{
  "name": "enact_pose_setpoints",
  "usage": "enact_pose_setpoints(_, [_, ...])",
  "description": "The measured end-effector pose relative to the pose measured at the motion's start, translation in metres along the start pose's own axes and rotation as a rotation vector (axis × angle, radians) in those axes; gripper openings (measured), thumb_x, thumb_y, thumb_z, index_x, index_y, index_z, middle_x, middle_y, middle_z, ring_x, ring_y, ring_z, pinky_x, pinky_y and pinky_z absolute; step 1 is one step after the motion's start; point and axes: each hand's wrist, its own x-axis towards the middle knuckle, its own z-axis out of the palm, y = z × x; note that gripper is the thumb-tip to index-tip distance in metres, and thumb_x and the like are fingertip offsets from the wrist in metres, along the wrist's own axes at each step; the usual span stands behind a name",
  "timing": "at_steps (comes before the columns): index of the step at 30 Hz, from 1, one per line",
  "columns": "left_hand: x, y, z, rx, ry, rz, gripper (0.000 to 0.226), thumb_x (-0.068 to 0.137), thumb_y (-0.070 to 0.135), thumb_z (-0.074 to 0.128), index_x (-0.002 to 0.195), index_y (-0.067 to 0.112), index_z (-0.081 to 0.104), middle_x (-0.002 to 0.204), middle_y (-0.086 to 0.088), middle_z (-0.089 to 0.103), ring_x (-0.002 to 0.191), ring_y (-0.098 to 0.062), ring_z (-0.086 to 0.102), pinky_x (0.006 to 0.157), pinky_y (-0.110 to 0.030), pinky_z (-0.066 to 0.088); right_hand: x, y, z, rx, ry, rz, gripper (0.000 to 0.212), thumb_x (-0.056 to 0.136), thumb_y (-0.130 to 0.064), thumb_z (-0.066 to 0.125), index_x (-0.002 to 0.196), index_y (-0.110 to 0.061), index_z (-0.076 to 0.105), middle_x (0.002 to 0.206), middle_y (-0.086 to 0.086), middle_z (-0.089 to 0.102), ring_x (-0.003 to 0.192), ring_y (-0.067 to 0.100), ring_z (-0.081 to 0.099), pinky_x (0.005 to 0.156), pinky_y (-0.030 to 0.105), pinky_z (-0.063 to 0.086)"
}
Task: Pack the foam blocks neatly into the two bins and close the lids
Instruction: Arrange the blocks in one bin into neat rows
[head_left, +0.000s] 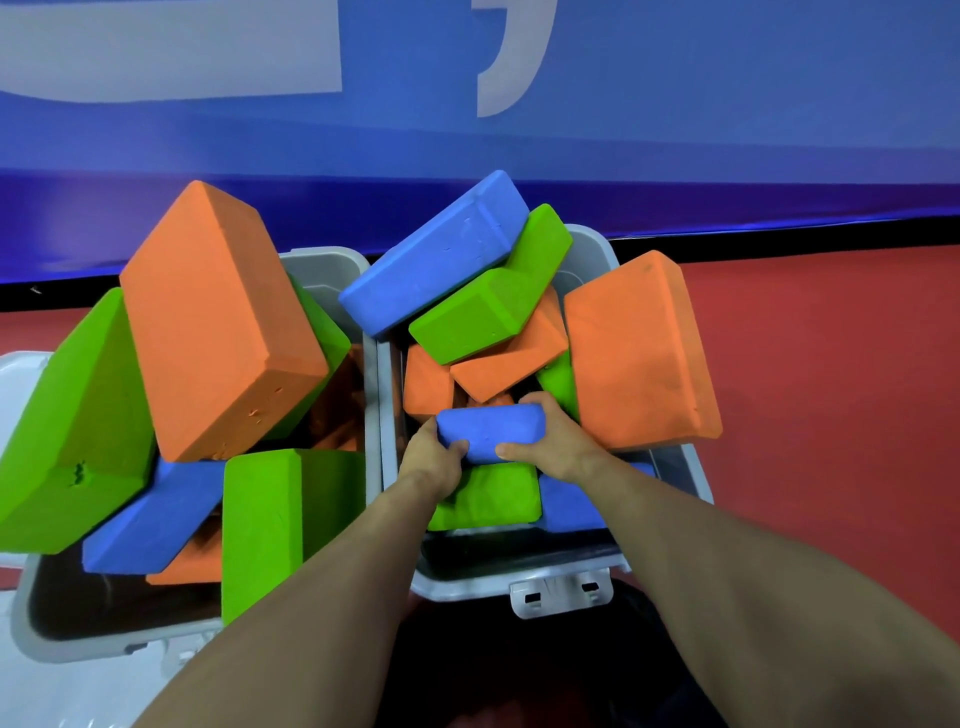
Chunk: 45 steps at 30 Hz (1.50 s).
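Two grey bins stand side by side, the left bin (67, 639) and the right bin (467, 582), both heaped with foam blocks that stick out at angles. My left hand (434, 460) and my right hand (553, 441) grip the two ends of a small blue block (491, 431) inside the right bin. Under it lie a green block (493, 493) and another blue block (566, 506). On top of the right heap rest a long blue block (436, 254), a green block (493, 296) and a big orange block (639, 353). The left bin holds a large orange block (218, 317) and green blocks (78, 426).
The bins stand on a red floor (831, 389) against a blue wall padding (675, 130). A grey latch (561, 592) hangs on the right bin's near rim. A white lid edge (21, 384) shows at the far left.
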Motion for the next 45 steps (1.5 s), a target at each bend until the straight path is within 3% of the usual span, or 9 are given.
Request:
enact_pose_setpoints(6, [0.001,-0.02,0.011,0.018,0.005,-0.071,0.058,0.102,0.013,0.058,0.155,0.008,0.034,0.151,-0.014,0.05,0.138,-0.032,0.049,0.11,-0.034,0.037,0.0,0.014,0.023,-0.115,-0.054,0.067,0.077,0.084,-0.036,0.081,0.142,-0.023,0.033,0.116,0.009,0.059,0.104,0.026,0.059,0.085,0.032,0.047])
enact_pose_setpoints(13, [0.004,-0.028,0.013,-0.197,-0.053,-0.082,0.068,0.102,0.022,0.059,0.16,0.018,0.024,0.152,-0.009,0.047,0.135,-0.029,0.049,0.113,-0.037,0.039,0.005,0.009,0.024,-0.032,0.025,0.128,0.101,0.086,-0.043,0.078,0.157,-0.021,0.01,0.151,0.017,0.042,0.128,0.034,0.053,0.099,0.035,0.044])
enact_pose_setpoints(15, [0.003,-0.034,0.012,-0.208,-0.1,-0.095,0.091,0.09,0.027,0.077,0.16,0.018,0.019,0.156,-0.011,0.041,0.138,-0.03,0.046,0.115,-0.041,0.039,0.005,0.009,0.023,-0.034,0.025,0.135,0.104,0.085,-0.044,0.079,0.158,-0.022,0.009,0.155,0.016,0.038,0.132,0.034,0.05,0.104,0.038,0.045])
enact_pose_setpoints(19, [-0.009,-0.038,0.007,0.048,-0.244,-0.042,0.139,0.074,0.022,0.092,0.159,0.035,-0.017,0.166,-0.01,-0.004,0.153,-0.032,0.019,0.116,-0.041,0.034,0.002,0.007,0.016,-0.041,-0.023,0.152,0.104,0.088,-0.044,0.075,0.161,-0.026,0.003,0.159,0.012,0.037,0.138,0.034,0.046,0.11,0.039,0.04])
enact_pose_setpoints(24, [-0.01,-0.037,0.015,0.177,-0.082,0.164,0.103,0.092,0.026,0.075,0.16,0.042,0.0,0.168,-0.003,-0.022,0.157,-0.03,0.0,0.124,-0.039,0.016,-0.004,0.003,0.011,-0.226,-0.028,0.121,0.098,0.094,-0.053,0.063,0.162,-0.022,-0.001,0.16,0.014,0.036,0.141,0.034,0.044,0.111,0.039,0.038])
enact_pose_setpoints(28, [-0.005,-0.038,0.021,0.299,-0.143,0.198,0.082,0.104,0.034,0.057,0.16,0.044,-0.002,0.163,-0.001,-0.036,0.155,-0.033,-0.019,0.124,-0.042,-0.005,-0.009,0.007,0.017,-0.527,0.004,0.078,0.089,0.1,-0.062,0.04,0.161,-0.024,-0.013,0.162,0.009,0.034,0.142,0.032,0.041,0.115,0.047,0.03])
enact_pose_setpoints(30, [-0.003,-0.04,0.023,0.257,-0.147,0.174,0.079,0.105,0.034,0.054,0.16,0.046,-0.002,0.162,0.0,-0.038,0.155,-0.032,-0.018,0.124,-0.041,-0.005,-0.01,0.008,0.024,-0.574,0.038,0.078,0.084,0.103,-0.06,0.032,0.16,-0.022,-0.018,0.156,0.009,0.044,0.14,0.029,0.044,0.12,0.045,0.021])
enact_pose_setpoints(34, [0.001,-0.042,0.028,0.144,-0.1,0.16,0.078,0.104,0.037,0.056,0.159,0.047,0.002,0.165,0.001,-0.031,0.156,-0.029,-0.013,0.125,-0.041,-0.001,-0.007,0.008,0.023,-0.669,0.135,0.014,0.078,0.105,-0.057,0.028,0.161,-0.021,-0.014,0.133,0.007,0.064,0.121,0.028,0.058,0.105,0.039,0.035])
enact_pose_setpoints(45, [0.004,-0.047,0.031,0.085,-0.105,0.122,0.079,0.104,0.04,0.053,0.156,0.053,-0.006,0.168,0.01,-0.019,0.154,-0.036,0.004,0.124,-0.046,0.008,0.006,0.018,0.016,-0.789,0.253,-0.042,0.073,0.101,-0.067,0.021,0.162,-0.031,0.006,0.105,0.009,0.073,0.096,0.031,0.067,0.073,0.039,0.043])
